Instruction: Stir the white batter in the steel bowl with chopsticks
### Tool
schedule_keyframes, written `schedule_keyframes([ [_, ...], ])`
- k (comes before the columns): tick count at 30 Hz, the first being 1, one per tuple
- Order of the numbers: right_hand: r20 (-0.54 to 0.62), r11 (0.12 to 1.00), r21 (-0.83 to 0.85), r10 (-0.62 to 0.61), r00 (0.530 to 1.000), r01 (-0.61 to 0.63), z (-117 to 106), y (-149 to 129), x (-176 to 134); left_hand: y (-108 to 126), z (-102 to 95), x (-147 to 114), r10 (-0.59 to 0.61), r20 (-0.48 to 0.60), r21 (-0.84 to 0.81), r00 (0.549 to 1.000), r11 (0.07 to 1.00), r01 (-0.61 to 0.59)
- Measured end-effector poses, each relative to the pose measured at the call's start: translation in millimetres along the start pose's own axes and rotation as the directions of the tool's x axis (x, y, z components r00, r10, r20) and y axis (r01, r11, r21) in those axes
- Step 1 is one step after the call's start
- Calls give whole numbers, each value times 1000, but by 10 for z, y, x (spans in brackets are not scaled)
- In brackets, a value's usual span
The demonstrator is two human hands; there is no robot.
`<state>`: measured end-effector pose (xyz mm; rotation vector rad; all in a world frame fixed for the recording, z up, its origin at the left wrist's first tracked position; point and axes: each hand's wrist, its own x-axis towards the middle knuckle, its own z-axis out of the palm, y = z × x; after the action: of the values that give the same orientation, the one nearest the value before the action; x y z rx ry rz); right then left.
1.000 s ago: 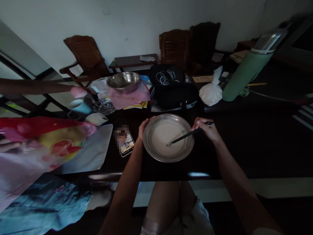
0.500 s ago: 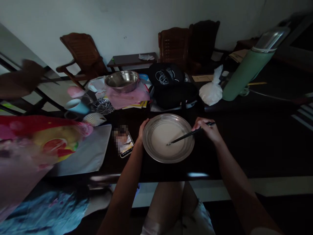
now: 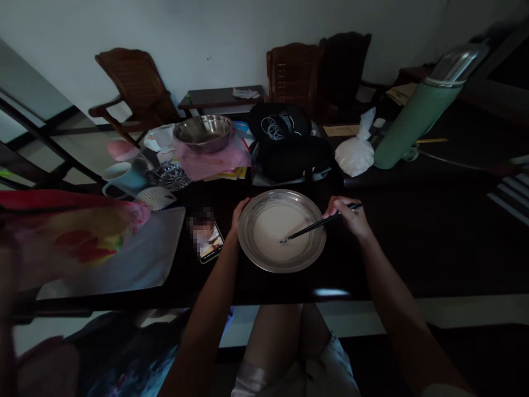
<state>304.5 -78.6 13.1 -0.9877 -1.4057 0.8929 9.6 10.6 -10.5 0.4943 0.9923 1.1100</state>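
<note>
A steel bowl (image 3: 248, 251) stands on the dark table in front of me, holding a milky, off-white liquid (image 3: 270, 229). My left hand (image 3: 239, 214) grips its left rim, with the fingers partly hidden behind the bowl. Dark chopsticks (image 3: 308, 227) are closed in my right hand (image 3: 346, 213), held low and slanting down to the left. Their tips rest in the liquid near the middle of the bowl, with a little whitish stuff on them. Just left of my left forearm lies a phone (image 3: 212, 251) with a lit screen.
Behind the bowl are a black bag (image 3: 295, 157), a knotted plastic bag of white powder (image 3: 354, 157) and a green thermos (image 3: 417, 121). Another steel bowl (image 3: 202, 144) sits on pink plastic. At left are a light-blue mug (image 3: 124, 176) and a colourful plastic bag (image 3: 78, 234). Chairs stand beyond.
My view has shifted slightly, while both hands keep their holds and the chopstick tips stay near the bowl's middle. At left, a person's clothing and the colourful bag have moved.
</note>
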Motion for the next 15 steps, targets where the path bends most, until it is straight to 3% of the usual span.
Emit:
schedule_keyframes([
  [4, 73, 998, -62, 21, 997, -16, 89, -51, 11, 35, 161, -46, -41, -22, 26, 999, 999, 42],
  [7, -24, 995, -93, 29, 999, -32, 48, -61, 20, 145, 65, -425, 84, -28, 59, 996, 995, -82],
  [9, -101, 996, -80, 25, 995, -33, -10, -43, 20, 287, -296, -873, 154, 31, 77, 988, 985, -156],
  [11, -128, 998, -52, 21, 992, -27, -52, -22, 15, 464, -857, -1351, 183, 5, 77, 983, 980, -183],
  [12, -112, 999, -39, 23, 993, -27, -58, -16, 13, 551, -1149, -1551, 194, -7, 80, 981, 978, -193],
  [13, -75, 999, -31, 28, 997, -30, -52, -16, 12, 627, -1405, -1704, 298, -22, 49, 954, 954, -297],
  [15, 30, 999, -38, 35, 999, -34, -14, -29, 15, 726, -1680, -1832, 338, -31, -9, 941, 941, -339],
])
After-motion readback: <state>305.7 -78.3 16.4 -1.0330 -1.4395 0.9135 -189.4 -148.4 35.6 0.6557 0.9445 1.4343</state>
